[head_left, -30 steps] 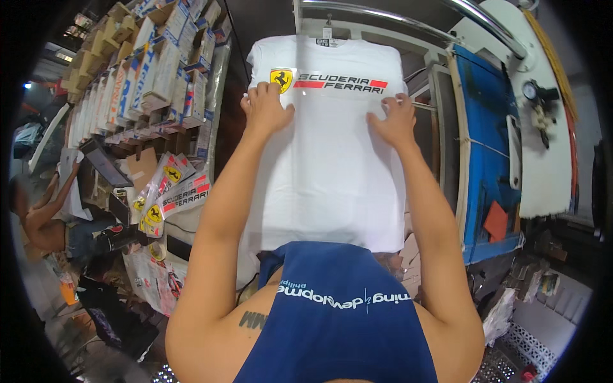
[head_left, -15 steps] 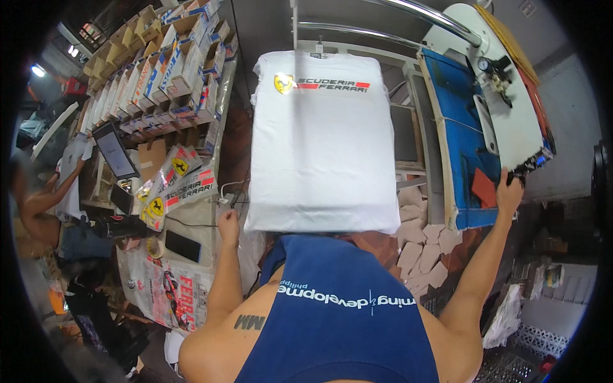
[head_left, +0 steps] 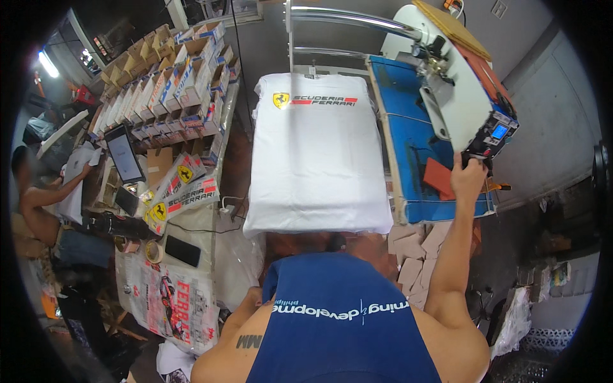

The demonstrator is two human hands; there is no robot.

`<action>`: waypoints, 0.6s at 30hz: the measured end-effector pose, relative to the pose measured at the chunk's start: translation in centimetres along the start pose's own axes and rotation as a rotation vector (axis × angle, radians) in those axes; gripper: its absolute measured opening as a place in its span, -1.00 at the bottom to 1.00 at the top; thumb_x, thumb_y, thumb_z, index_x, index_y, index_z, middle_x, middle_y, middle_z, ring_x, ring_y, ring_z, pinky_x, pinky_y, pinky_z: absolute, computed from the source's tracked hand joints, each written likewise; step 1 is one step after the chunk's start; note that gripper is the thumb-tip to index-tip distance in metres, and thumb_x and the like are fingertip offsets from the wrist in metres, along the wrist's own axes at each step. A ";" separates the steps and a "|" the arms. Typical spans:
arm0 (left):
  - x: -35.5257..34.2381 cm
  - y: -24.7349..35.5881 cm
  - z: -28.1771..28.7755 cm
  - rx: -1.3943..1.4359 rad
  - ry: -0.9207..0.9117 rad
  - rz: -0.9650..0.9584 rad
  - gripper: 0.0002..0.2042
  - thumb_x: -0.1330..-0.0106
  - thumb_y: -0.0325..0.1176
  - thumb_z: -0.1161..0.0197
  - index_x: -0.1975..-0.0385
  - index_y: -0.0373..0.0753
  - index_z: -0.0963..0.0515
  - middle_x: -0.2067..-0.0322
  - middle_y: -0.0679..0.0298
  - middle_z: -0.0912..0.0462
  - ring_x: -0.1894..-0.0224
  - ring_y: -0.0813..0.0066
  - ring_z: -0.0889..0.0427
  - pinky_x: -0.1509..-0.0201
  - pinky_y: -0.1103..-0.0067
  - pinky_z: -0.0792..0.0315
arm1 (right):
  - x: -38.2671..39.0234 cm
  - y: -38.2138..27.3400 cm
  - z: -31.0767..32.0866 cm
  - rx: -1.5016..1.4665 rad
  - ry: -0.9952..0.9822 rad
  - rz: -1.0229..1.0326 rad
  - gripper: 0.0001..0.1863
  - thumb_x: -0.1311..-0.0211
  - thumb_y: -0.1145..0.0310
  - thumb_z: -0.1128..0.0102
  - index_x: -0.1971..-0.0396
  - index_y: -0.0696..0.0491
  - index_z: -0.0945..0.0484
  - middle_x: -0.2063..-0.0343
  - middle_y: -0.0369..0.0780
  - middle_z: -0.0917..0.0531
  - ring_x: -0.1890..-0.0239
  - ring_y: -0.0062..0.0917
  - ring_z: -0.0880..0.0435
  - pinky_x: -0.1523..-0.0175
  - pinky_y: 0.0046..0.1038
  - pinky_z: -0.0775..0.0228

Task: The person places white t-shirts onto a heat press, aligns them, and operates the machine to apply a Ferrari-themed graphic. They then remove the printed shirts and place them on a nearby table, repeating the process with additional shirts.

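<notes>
A white T-shirt lies flat on a platform in front of me, with a yellow shield and black-and-red lettering across its chest. My right hand reaches forward and grips the near end of a black control box with a lit blue display. That box is fixed to the white head of a heat press, to the right of the shirt. Beneath the head is a blue board bearing a reddish flat piece. My left hand is low beside my body, its fingers hidden.
On the left table are a dark phone, tape rolls, printed transfer sheets, a tablet and rows of cardboard boxes. Another person works at the far left. Chrome tubes cross above the shirt.
The press head and blue board have shifted left, nearer the shirt, with my right hand on the control box. My left hand has drawn back from the table's edge toward my body.
</notes>
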State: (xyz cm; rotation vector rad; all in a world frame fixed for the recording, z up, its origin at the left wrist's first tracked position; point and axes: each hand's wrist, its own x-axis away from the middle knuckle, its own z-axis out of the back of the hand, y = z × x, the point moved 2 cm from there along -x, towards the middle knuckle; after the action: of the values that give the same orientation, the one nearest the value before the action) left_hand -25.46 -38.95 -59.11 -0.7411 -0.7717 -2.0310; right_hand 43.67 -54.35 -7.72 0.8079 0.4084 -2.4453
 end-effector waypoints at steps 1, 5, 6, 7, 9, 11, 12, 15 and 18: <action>-0.3 0.2 0.2 0.069 0.035 0.014 -0.64 -0.40 -0.10 -0.21 0.12 -0.27 -0.75 0.13 0.03 -0.78 0.17 0.16 -0.77 0.10 0.27 -0.60 | 1.1 -1.8 0.0 -0.031 0.086 0.055 -0.54 -0.46 0.03 -0.26 0.16 0.23 -0.66 0.09 0.08 -0.68 -0.11 0.14 -0.53 -0.23 0.09 -0.37; -2.1 1.6 3.4 0.410 0.231 0.067 -0.71 -0.42 -0.22 -0.25 0.10 -0.32 -0.73 0.23 0.13 -0.79 0.33 0.25 -0.74 0.27 0.34 -0.57 | 4.0 -7.0 1.0 -0.202 0.017 0.045 -0.49 -0.35 -0.02 -0.40 -0.07 0.06 -0.62 -0.16 -0.01 -0.58 -0.33 0.02 -0.39 -0.32 0.22 -0.16; -2.5 1.8 4.6 0.570 0.197 0.159 -0.72 -0.42 -0.25 -0.26 0.10 -0.34 -0.73 0.25 0.16 -0.79 0.37 0.27 -0.74 0.31 0.36 -0.56 | 4.2 -8.2 1.9 -0.199 0.157 0.122 -0.38 -0.25 -0.08 -0.46 -0.16 0.02 -0.58 -0.23 -0.01 -0.52 -0.36 0.01 -0.37 -0.34 0.22 -0.12; -2.5 1.8 5.8 0.855 0.187 0.187 -0.73 -0.41 -0.26 -0.27 0.08 -0.33 -0.71 0.25 0.16 -0.78 0.37 0.30 -0.74 0.35 0.41 -0.54 | 4.3 -9.2 2.8 -0.192 0.257 0.155 -0.25 -0.15 -0.14 -0.52 -0.24 -0.03 -0.54 -0.29 -0.01 -0.47 -0.38 0.01 -0.34 -0.37 0.23 -0.09; -2.2 1.7 8.3 1.137 0.155 0.304 -0.74 -0.42 -0.26 -0.26 0.04 -0.26 -0.69 0.23 0.20 -0.76 0.34 0.35 -0.74 0.34 0.44 -0.52 | 3.7 -11.5 4.0 -0.189 0.291 0.181 0.24 0.25 -0.29 -0.70 -0.49 -0.14 -0.31 -0.50 0.02 -0.21 -0.52 0.06 -0.16 -0.45 0.30 0.07; -1.7 1.5 10.4 1.150 0.176 0.345 -0.76 -0.44 -0.22 -0.25 0.01 -0.13 -0.67 0.20 0.26 -0.75 0.29 0.40 -0.72 0.26 0.42 -0.51 | 3.4 -14.5 4.3 -0.258 0.225 0.268 0.27 0.26 -0.28 -0.69 -0.53 -0.15 -0.27 -0.55 0.07 -0.14 -0.60 0.07 -0.04 -0.50 0.37 0.23; -1.3 1.2 11.0 1.121 0.167 0.353 -0.74 -0.43 -0.23 -0.24 -0.01 -0.18 -0.61 0.21 0.26 -0.74 0.31 0.37 -0.72 0.25 0.44 -0.51 | 3.5 -15.9 4.3 -0.283 0.191 0.270 0.30 0.29 -0.27 -0.69 -0.54 -0.14 -0.26 -0.57 0.09 -0.10 -0.63 0.06 0.03 -0.51 0.41 0.31; 0.2 0.4 11.0 1.132 0.257 0.407 -0.73 -0.35 -0.28 -0.27 0.08 -0.32 -0.69 0.33 0.21 -0.73 0.42 0.36 -0.73 0.43 0.49 -0.51 | 4.6 -20.0 3.8 -0.323 0.112 0.273 0.34 0.31 -0.29 -0.69 -0.55 -0.05 -0.25 -0.61 0.12 0.00 -0.67 0.05 0.14 -0.50 0.47 0.47; 2.5 -0.5 8.5 1.132 0.207 0.456 -0.73 -0.35 -0.26 -0.26 0.12 -0.32 -0.69 0.36 0.22 -0.73 0.41 0.37 -0.73 0.45 0.48 -0.50 | 5.4 -23.6 3.8 -0.347 0.115 0.325 0.31 0.24 -0.31 -0.66 -0.53 0.00 -0.26 -0.58 0.24 0.02 -0.65 0.16 0.14 -0.46 0.52 0.51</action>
State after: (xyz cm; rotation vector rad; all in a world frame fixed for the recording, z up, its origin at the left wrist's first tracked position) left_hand -25.20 -33.65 -52.01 -0.0202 -1.2842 -0.9722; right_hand 24.78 -38.85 -5.37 0.7941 0.6665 -1.9635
